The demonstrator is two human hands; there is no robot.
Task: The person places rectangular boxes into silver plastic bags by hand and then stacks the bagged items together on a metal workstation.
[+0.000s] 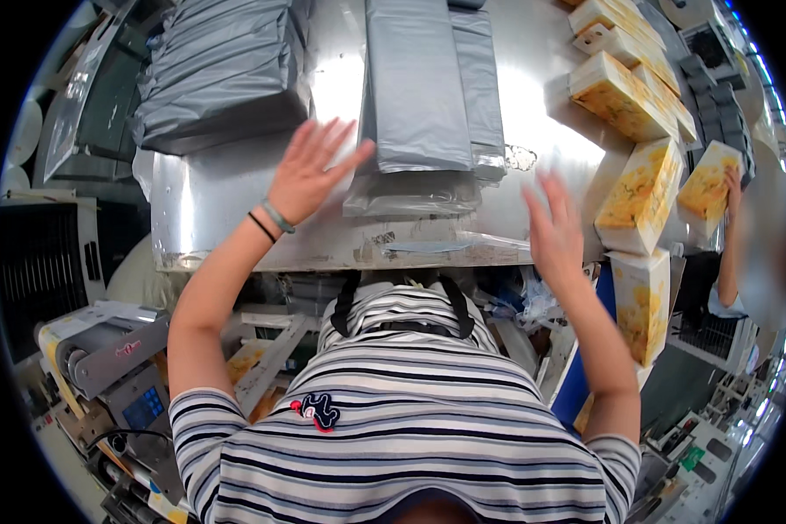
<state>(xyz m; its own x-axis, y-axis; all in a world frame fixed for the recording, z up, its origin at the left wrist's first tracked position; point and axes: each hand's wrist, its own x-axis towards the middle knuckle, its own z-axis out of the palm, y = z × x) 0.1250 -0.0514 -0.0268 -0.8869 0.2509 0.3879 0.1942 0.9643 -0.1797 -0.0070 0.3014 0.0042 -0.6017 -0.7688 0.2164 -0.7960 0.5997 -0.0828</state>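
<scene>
Over the metal table [236, 210], my left hand [314, 170] is spread with nothing in it, just left of a stack of flat grey plastic bags [419, 87]. My right hand [555, 223] is raised with fingers apart, slightly blurred, to the right of that stack and near the table's front edge. It holds nothing. A clear plastic sheet or bag [410, 194] sticks out from under the near end of the stack. Up and to the left of my left hand stands a row of full grey plastic packages [223, 79], pressed side by side.
Yellow-and-white floral packs [642, 196] line the table's right side in a curved row. Beyond them, another person's hand [734, 188] touches a similar pack [710, 183]. A machine with a roller and keypad [118, 349] stands at my left. A thin strip [428, 247] lies at the front edge.
</scene>
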